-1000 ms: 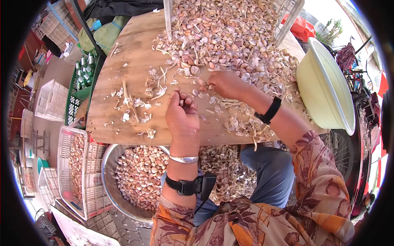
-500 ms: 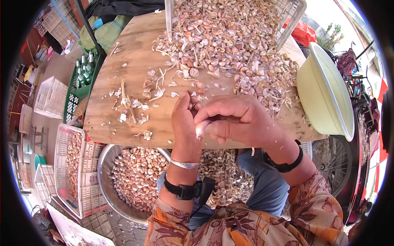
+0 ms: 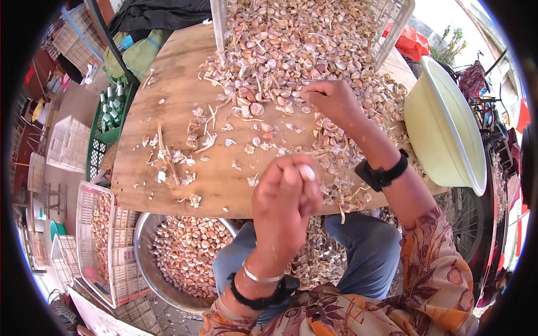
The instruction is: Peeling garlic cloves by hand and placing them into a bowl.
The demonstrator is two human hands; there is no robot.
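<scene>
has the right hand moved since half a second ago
Yes: the right hand has moved forward, away from the near edge of the wooden table, to the garlic pile.

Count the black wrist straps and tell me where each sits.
2: the left strap, around the left wrist, elbow side of the silver bracelet; the right strap, around the right wrist. Any under the sleeves would be hidden.
</scene>
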